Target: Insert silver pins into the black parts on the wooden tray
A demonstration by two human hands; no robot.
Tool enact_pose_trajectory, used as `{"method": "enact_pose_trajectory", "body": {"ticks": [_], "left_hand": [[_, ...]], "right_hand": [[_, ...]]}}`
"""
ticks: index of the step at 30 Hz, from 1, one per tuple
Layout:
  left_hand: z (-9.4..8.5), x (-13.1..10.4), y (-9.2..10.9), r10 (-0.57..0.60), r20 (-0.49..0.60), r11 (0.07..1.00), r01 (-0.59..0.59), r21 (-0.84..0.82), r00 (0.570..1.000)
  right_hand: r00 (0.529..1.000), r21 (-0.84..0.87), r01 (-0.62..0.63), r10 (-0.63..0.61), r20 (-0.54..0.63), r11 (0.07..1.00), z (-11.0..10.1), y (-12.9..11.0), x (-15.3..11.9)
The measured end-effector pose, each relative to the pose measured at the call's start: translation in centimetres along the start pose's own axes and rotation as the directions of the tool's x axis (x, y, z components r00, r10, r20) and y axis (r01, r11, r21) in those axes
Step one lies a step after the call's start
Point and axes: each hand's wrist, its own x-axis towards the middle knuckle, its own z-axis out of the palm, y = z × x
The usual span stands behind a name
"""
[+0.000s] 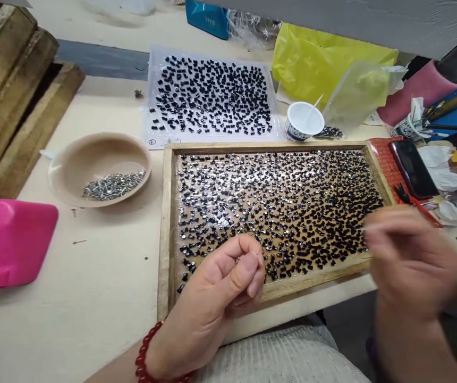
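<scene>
While the right hand (pixel 415 260) blurs, grip unreadable, left hand (pixel 220 290) pressed together, any contents hidden, tray (pixel 167 213) part-covered

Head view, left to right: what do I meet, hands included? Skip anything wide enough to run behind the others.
Pink plastic container → tan bowl with small metal pieces → left hand → white cup → right hand, blurred.
</scene>
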Motion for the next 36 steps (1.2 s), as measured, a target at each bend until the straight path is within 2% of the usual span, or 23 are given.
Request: {"method": "enact_pose_trajectory", "body": {"ticks": [1, 3, 5, 7, 14, 36], "left_hand": [[0.0, 0.1, 0.0, 0.002, -0.014, 1.0, -0.002, 0.002, 1.0], [0.0, 0.2, 0.0, 0.012, -0.028, 1.0, -0.012, 0.0, 1.0], [0.0, 0.2, -0.1, 0.031, -0.027, 0.999, -0.032, -0.016, 0.999], [0.0, 0.2, -0.2, 0.054, -0.023, 0.998, -0.055, -0.019, 0.998], [0.0, 0.2, 0.1, 0.057, -0.026, 0.998, -0.057, 0.004, 0.998], [-0.3, 0.4, -0.1, 0.03, -0.016, 0.999, -0.03, 0.031, 0.999]], "right_hand": [[0.997, 0.032, 0.019, -0.022, 0.079, 0.999, 1.4, -0.1, 0.2], [0.968, -0.034, 0.071, -0.06, 0.242, 0.997, 3.6, 0.2, 0.2], [0.938, -0.134, 0.115, -0.063, 0.342, 0.984, 4.6, 0.7, -0.1], [0.922, -0.218, 0.149, -0.055, 0.383, 0.964, 4.9, 1.2, -0.3], [0.899, -0.366, 0.229, -0.052, 0.435, 0.902, 5.4, 1.2, 0.1], [0.863, -0.355, 0.291, -0.084, 0.498, 0.889, 5.3, 1.9, -0.3]]}}
